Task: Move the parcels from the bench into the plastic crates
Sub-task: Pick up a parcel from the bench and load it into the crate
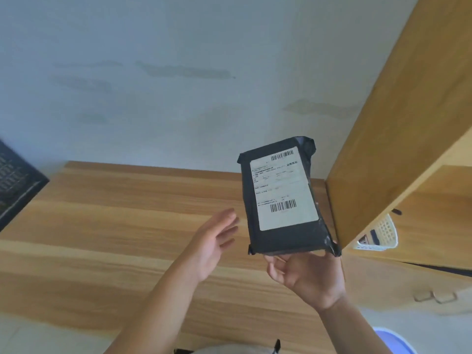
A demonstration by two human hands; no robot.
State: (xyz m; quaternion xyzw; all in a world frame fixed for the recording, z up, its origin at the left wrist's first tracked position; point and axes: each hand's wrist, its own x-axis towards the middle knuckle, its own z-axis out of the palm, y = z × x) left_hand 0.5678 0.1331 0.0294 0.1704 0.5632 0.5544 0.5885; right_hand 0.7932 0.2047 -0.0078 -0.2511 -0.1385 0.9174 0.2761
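A black plastic-wrapped parcel (282,198) with a white shipping label and two barcodes is held up above the wooden bench (115,226), label facing me. My right hand (306,274) holds it from below at its near bottom edge, fingers behind it. My left hand (214,241) hovers just left of the parcel with straight, spread fingers, apart from it and holding nothing. A dark plastic crate (15,182) shows at the left edge, partly cut off.
A tall wooden cabinet (398,123) stands at the right, against the bench's end. A white plastic basket (383,233) sits in its lower opening. A pale wall rises behind the bench. A blue-rimmed round object (393,341) lies at bottom right.
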